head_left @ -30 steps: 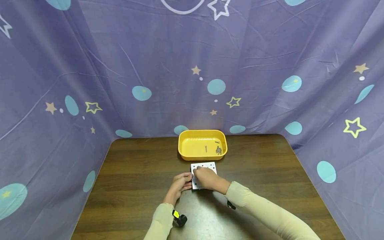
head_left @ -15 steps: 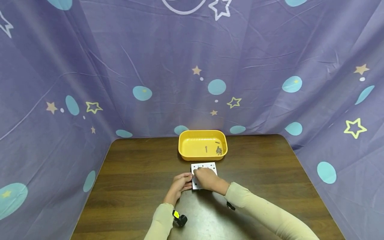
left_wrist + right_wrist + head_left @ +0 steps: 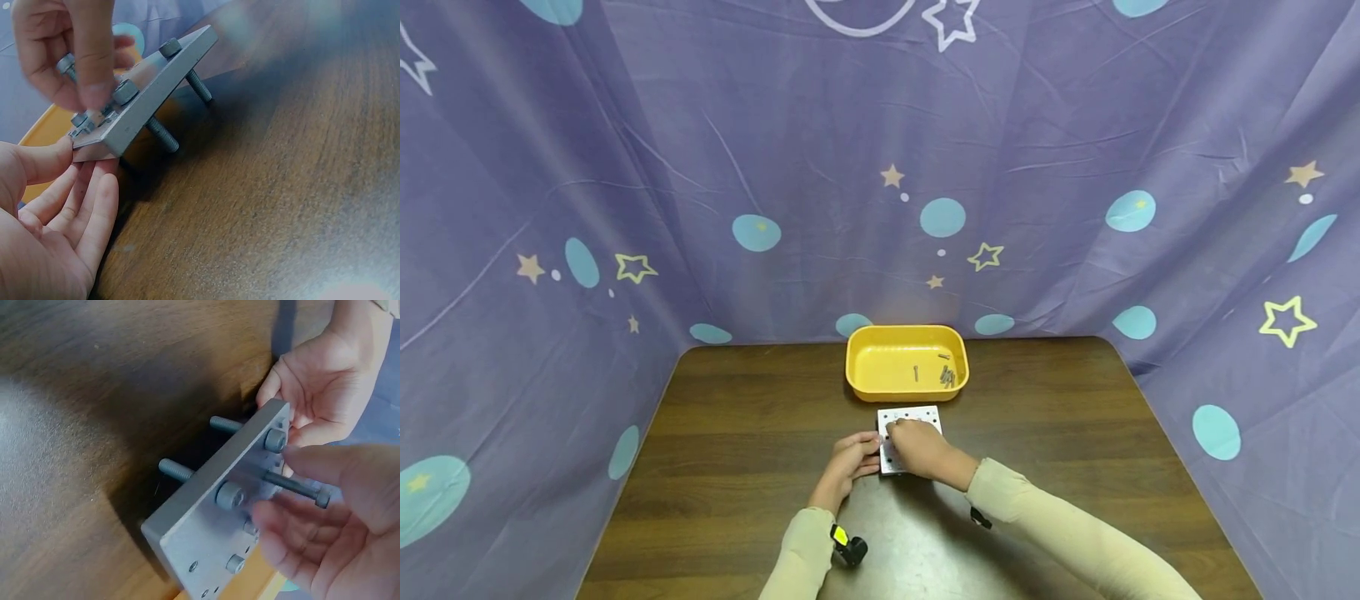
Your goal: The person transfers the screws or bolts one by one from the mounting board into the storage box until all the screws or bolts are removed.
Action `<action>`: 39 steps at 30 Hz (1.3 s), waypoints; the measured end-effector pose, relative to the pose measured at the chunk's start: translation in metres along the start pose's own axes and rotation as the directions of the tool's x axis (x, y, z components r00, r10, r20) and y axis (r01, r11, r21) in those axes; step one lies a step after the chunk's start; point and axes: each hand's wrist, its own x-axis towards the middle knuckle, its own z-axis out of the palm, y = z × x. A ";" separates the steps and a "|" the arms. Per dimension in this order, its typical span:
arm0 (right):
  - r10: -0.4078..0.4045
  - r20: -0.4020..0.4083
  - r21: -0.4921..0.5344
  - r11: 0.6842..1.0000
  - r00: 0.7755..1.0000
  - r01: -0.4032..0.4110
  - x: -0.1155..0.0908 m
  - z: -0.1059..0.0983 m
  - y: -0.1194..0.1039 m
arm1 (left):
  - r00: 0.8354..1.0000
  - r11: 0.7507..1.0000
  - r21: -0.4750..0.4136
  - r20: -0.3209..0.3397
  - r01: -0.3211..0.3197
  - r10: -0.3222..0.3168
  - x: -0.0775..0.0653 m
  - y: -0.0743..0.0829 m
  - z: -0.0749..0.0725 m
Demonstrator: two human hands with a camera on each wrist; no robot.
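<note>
My left hand (image 3: 853,456) holds a flat metal plate (image 3: 895,467) by its left side, thumb on the top edge and fingers beneath. Several socket head bolts sit in the plate; one seated bolt (image 3: 230,495) shows its threaded shank out of the underside in the wrist views. Over the plate is my right hand (image 3: 916,446), its thumb and fingers curled around another bolt (image 3: 300,487), which stands in a hole with much of its shank above the surface. In the left wrist view the right fingers are blurred and hide part of that bolt.
Behind the plate stands a yellow tray (image 3: 906,395) with several loose bolts (image 3: 947,377), mostly toward its right side. All of this is on a brown wooden table (image 3: 737,433). A purple patterned curtain (image 3: 820,275) encloses the table at the back and sides.
The right hand has shifted very slightly over the plate, its fingers moving a little around the bolt. The left hand and the plate have stayed in place.
</note>
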 end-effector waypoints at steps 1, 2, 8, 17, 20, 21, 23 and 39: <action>0.019 -0.008 -0.012 1.000 1.000 -0.019 0.000 0.000 0.000 | 1.000 1.000 0.000 -0.002 0.001 -0.001 0.000 0.001 0.000; 0.032 -0.013 -0.018 0.999 0.999 -0.032 0.000 0.001 0.000 | 1.000 1.000 0.000 -0.005 0.002 -0.002 0.000 0.001 0.000; -0.030 0.038 0.039 0.999 0.999 0.028 0.001 -0.002 0.001 | 1.000 1.000 -0.009 -0.001 -0.008 0.008 -0.001 0.002 0.000; 0.055 0.026 -0.014 0.998 0.998 -0.054 0.001 0.001 0.002 | 1.000 1.000 0.009 -0.010 0.010 -0.010 -0.001 0.003 0.001; 0.002 0.018 -0.003 1.000 1.000 -0.002 0.001 0.001 0.001 | 1.000 1.000 0.008 -0.005 -0.001 0.001 -0.001 0.003 0.001; -0.017 0.014 0.007 1.000 1.000 0.017 0.001 0.000 0.000 | 1.000 1.000 0.007 -0.005 -0.004 0.004 -0.002 0.002 0.001; -0.040 0.013 0.024 0.999 0.999 0.040 0.001 -0.003 -0.001 | 1.000 1.000 0.003 -0.001 -0.011 0.011 -0.002 0.001 0.000; -0.095 -0.014 0.055 0.994 0.995 0.095 0.000 -0.007 -0.003 | 1.000 1.000 -0.011 0.001 -0.001 0.001 0.003 -0.002 0.001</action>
